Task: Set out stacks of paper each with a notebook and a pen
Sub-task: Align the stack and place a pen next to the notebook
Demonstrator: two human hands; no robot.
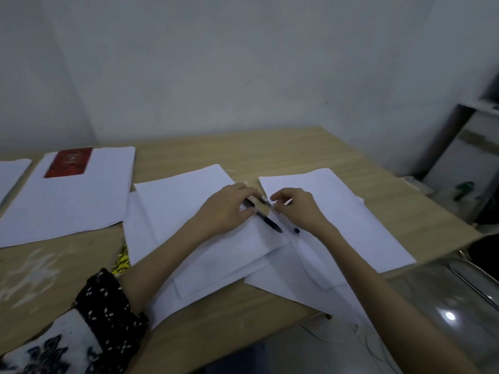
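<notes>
- Pens (266, 219) lie in the gap between the 2 nearest paper stacks; we see our left hand (225, 209) pinching 1 dark pen at its far end.
- Our right hand (295, 207) has fingers curled at the same spot, but we cannot tell what it grips.
- A paper stack (172, 211) sits under our left forearm, another paper stack (348, 220) to the right.
- Farther left on the tabletop (297, 152), a third stack (67, 201) carries a red notebook (68, 162).

Left arm wears a black sleeve (108, 314) with small white flecks; right forearm (378, 287) bare
</notes>
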